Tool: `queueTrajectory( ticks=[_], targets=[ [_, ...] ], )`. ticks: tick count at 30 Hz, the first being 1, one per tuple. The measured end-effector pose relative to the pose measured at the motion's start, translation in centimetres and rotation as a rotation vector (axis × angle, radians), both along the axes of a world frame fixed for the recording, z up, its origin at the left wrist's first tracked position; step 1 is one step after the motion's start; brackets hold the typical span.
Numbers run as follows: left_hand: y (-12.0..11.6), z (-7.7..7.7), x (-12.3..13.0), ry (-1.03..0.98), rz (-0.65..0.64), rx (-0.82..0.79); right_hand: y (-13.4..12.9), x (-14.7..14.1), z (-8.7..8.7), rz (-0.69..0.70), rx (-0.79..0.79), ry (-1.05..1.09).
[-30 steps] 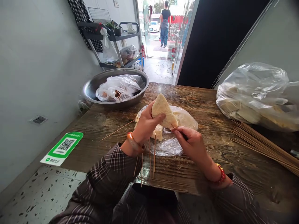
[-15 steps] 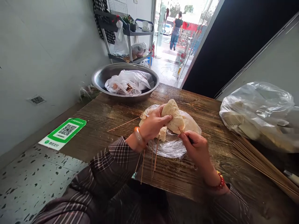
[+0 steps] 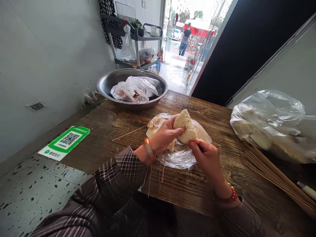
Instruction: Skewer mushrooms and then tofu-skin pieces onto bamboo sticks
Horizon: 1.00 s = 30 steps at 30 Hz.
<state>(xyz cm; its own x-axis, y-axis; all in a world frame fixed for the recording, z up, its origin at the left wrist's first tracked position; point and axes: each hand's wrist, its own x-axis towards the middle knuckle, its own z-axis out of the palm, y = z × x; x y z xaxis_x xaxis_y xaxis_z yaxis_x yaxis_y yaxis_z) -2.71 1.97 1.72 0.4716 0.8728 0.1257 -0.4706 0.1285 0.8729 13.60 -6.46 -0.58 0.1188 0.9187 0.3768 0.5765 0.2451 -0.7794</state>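
Note:
My left hand (image 3: 165,133), with a bangle at the wrist, grips a pale, flat, spongy piece (image 3: 185,126) above the table's middle. At that piece's lower right corner, the fingers of my right hand (image 3: 205,152) are pinched together; a thin stick showed there earlier, but now the fingers mostly hide it. Beneath both hands lies a crumpled clear plastic bag (image 3: 181,159) with more pale pieces (image 3: 151,131) on it. Several thin sticks (image 3: 149,181) stick out toward the table's front edge, and one (image 3: 129,133) points left.
A metal basin (image 3: 105,84) holding a plastic bag stands at the back left. On the right are a big clear bag (image 3: 269,121) of pale pieces and a bundle of sticks (image 3: 276,171). A green QR card (image 3: 65,141) lies left. Outside the doorway, a person (image 3: 185,39) walks.
The stick at the piece's corner showed before and is now mostly covered by my right fingers. The pale piece sits slightly lower and further right. The view has shifted a little.

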Motion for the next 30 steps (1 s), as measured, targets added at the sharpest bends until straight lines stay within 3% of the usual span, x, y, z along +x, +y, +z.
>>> queueTrajectory(
  ticks=[5, 12, 30],
  targets=[
    [0.7, 0.5, -0.7, -0.035, 0.113, -0.048, -0.2, -0.2, 0.3, 0.062, -0.003, -0.008],
    [1.1, 1.2, -1.2, -0.086, 0.148, -0.106, -0.5, -0.8, 0.2, 0.052, 0.038, 0.021],
    [0.6, 0.6, -0.5, 0.050, 0.253, 0.017, -0.1, -1.1, -0.4, 0.003, 0.003, 0.106]
  ],
)
